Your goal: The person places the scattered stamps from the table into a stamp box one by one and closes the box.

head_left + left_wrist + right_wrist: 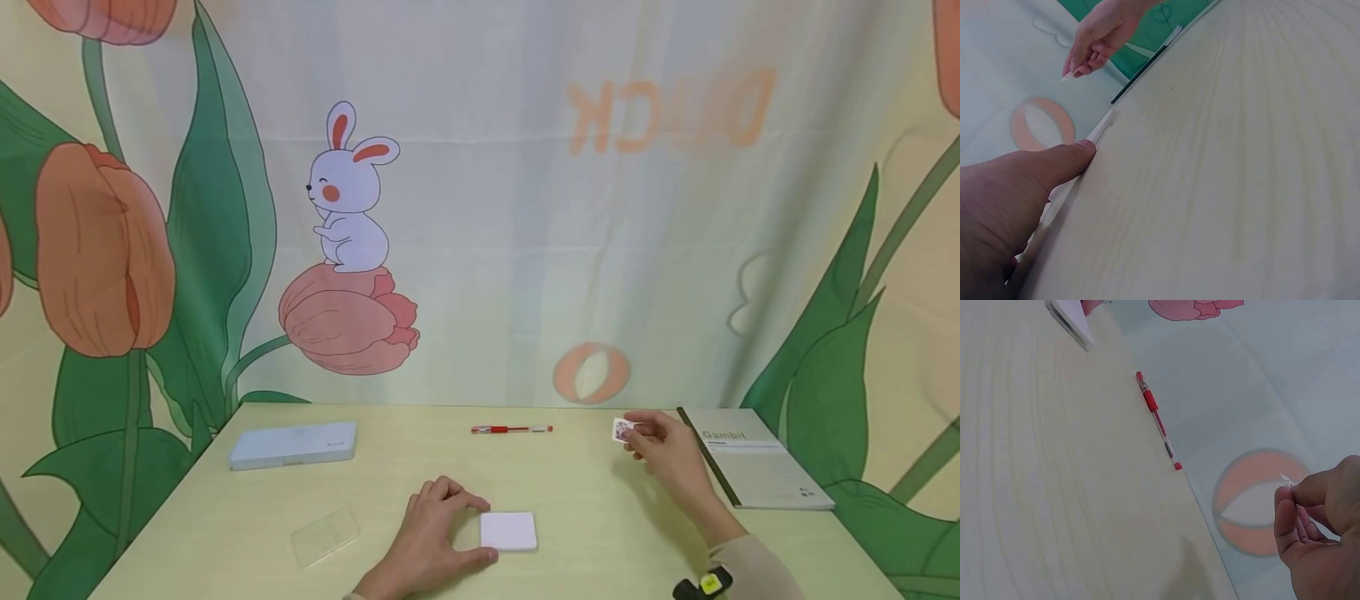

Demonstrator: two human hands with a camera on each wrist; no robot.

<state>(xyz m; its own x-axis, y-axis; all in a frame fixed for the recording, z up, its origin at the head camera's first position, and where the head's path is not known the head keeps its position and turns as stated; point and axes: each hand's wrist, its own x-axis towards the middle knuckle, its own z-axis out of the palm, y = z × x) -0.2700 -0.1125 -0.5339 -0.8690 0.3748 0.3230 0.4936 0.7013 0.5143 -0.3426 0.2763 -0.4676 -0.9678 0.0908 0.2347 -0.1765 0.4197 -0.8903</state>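
A white rectangular block (508,532), possibly a stack of cards, lies flat on the table. My left hand (427,542) holds it at its left side, with the thumb at the near corner and the index finger at the far corner. In the left wrist view the thumb of the left hand (1016,200) rests against its edge. Raised above the table at the right, my right hand (666,457) pinches a small white card (622,430) with a printed pattern. The right wrist view shows the card (1287,480) nearly edge-on between thumb and fingers of the right hand (1322,525).
A red pen (512,430) lies near the table's back edge. A pale blue case (294,446) is at the back left, and a clear plastic lid or tray (326,537) lies left of my left hand. At the right is a notebook (761,467). A printed curtain hangs behind.
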